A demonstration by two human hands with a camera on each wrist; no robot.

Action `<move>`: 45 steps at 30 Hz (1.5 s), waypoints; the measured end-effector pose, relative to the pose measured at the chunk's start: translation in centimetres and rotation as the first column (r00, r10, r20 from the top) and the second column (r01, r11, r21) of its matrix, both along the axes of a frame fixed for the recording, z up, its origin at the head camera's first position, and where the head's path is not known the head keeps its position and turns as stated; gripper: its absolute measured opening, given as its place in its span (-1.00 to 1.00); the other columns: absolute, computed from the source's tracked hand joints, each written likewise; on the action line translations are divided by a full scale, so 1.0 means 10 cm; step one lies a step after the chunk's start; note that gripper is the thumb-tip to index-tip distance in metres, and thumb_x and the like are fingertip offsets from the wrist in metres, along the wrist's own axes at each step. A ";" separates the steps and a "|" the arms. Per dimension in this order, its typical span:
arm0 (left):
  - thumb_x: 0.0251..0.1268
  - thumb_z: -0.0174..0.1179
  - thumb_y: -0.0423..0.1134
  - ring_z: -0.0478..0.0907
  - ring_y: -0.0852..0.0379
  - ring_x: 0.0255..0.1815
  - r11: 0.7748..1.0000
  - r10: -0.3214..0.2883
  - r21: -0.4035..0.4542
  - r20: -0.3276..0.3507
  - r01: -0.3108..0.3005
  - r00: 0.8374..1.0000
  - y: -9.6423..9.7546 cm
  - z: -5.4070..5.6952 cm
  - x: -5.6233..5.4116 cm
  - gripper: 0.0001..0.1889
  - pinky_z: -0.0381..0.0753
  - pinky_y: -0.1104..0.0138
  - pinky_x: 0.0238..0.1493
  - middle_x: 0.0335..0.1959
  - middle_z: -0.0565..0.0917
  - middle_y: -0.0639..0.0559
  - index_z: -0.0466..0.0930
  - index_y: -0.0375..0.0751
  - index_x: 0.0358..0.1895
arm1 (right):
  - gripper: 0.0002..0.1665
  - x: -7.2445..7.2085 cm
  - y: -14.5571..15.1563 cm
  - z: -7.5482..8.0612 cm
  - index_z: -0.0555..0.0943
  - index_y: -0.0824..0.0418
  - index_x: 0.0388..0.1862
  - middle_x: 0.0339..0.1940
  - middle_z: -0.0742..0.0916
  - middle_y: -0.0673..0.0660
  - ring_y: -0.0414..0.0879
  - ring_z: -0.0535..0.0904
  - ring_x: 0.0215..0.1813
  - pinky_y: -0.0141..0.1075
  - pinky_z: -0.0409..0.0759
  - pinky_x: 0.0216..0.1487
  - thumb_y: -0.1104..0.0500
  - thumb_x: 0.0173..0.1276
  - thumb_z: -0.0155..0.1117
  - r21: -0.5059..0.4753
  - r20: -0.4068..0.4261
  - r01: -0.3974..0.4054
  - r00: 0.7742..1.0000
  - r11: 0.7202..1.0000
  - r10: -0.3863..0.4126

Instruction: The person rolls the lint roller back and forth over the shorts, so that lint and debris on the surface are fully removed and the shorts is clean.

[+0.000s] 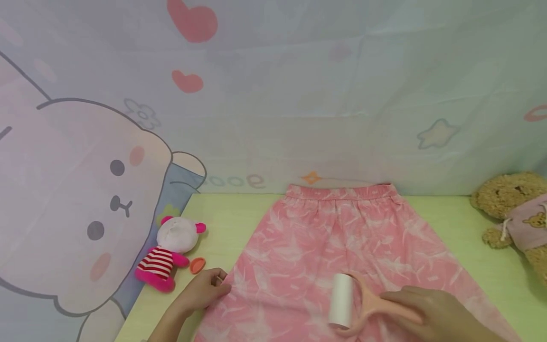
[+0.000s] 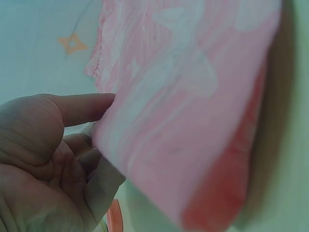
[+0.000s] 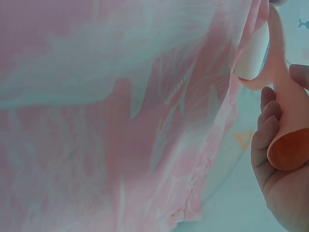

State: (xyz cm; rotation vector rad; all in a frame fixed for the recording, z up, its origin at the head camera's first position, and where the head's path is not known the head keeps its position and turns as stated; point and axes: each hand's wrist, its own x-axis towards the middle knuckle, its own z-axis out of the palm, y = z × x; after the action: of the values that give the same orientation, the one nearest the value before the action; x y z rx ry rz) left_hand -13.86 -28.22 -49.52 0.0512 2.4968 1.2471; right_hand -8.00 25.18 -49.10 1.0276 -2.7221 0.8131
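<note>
Left grip (image 1: 202,290) pinches a pink skirt (image 1: 314,254), likely limp, sensibly at its edge; right grip (image 1: 437,311) clasps a lint roller (image 1: 342,301).

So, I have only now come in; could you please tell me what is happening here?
A person has a pink skirt spread on the table, waistband at the far end. The left hand pinches the skirt's left edge. The right hand grips the handle of a roller, whose white cylinder appears to be on the cloth. A striped toy and a small orange piece lie to the left, and a teddy is at the right.
</note>
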 end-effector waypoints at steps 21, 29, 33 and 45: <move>0.29 0.36 -0.27 0.46 0.11 -0.47 1.000 -0.001 0.008 -0.021 0.001 1.000 0.02 0.02 0.02 -0.83 0.42 0.33 -0.53 -0.47 0.55 0.03 0.62 -0.25 -0.16 | -0.71 -0.17 -0.60 -0.05 0.74 -0.22 0.11 -0.04 0.73 -0.34 -0.36 0.68 -0.06 -0.27 0.69 -0.14 -0.08 0.44 0.41 -0.044 -0.131 0.017 0.991 0.999 -0.022; 0.29 0.36 -0.26 0.46 0.13 -0.48 1.000 0.004 0.003 -0.006 -0.004 1.000 0.02 0.01 0.01 -0.84 0.42 0.34 -0.53 -0.47 0.56 0.03 0.62 -0.23 -0.18 | -0.65 -0.25 -0.81 -0.05 0.71 -0.27 0.14 -0.04 0.72 -0.37 -0.36 0.68 -0.05 -0.24 0.68 -0.12 -0.14 0.40 0.44 -0.060 -0.142 0.022 0.989 0.998 -0.030; 0.29 0.37 -0.25 0.46 0.11 -0.46 1.000 0.013 0.000 -0.008 -0.013 1.000 0.02 0.02 0.01 -0.84 0.41 0.33 -0.52 -0.47 0.56 0.03 0.62 -0.23 -0.18 | -0.64 -0.30 -0.95 -0.01 0.73 -0.18 0.13 -0.06 0.74 -0.31 -0.33 0.69 -0.08 -0.23 0.68 -0.12 -0.10 0.38 0.46 -0.082 -0.169 -0.017 0.986 0.996 0.003; 0.29 0.38 -0.25 0.47 0.12 -0.45 1.000 0.026 -0.009 -0.006 -0.026 1.000 0.03 0.02 0.03 -0.83 0.43 0.33 -0.49 -0.46 0.56 0.03 0.63 -0.24 -0.17 | -0.68 -0.45 -1.41 0.04 0.73 -0.18 0.15 -0.01 0.76 -0.26 -0.29 0.70 0.01 -0.19 0.67 0.00 -0.13 0.50 0.31 -0.039 0.018 -0.038 0.999 0.999 0.039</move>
State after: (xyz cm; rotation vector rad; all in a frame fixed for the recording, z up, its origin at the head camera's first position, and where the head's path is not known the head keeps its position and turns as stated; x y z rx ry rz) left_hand -13.59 -27.94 -49.31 0.0206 2.5157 1.2468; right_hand -12.52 11.12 -48.71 1.0733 -2.6986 0.8817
